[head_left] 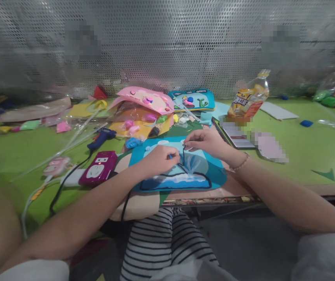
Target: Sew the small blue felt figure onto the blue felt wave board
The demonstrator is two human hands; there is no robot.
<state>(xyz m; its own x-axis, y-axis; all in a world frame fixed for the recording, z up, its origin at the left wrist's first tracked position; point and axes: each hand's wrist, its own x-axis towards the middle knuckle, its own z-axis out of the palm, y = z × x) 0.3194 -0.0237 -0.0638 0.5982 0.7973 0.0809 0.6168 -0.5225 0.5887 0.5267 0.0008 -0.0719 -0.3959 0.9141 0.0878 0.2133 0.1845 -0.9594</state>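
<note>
A blue craft board (211, 175) with a light-blue shape outlined in black lies at the table's near edge. My left hand (160, 159) rests on it with fingers curled, pinching a small blue tool against the picture. My right hand (205, 141) hovers just above the board, thumb and forefinger pinched on a thin black clay strand (183, 150) that runs down to the outline. A bracelet circles my right wrist.
A blue glue gun (101, 137) with a black cord, a magenta box (98, 168), a pink clay picture (144, 99), another blue clay picture (192, 99), a snack bag (248, 99), clay lumps and plastic wrappers lie on the green table (302, 148). Perforated metal wall behind.
</note>
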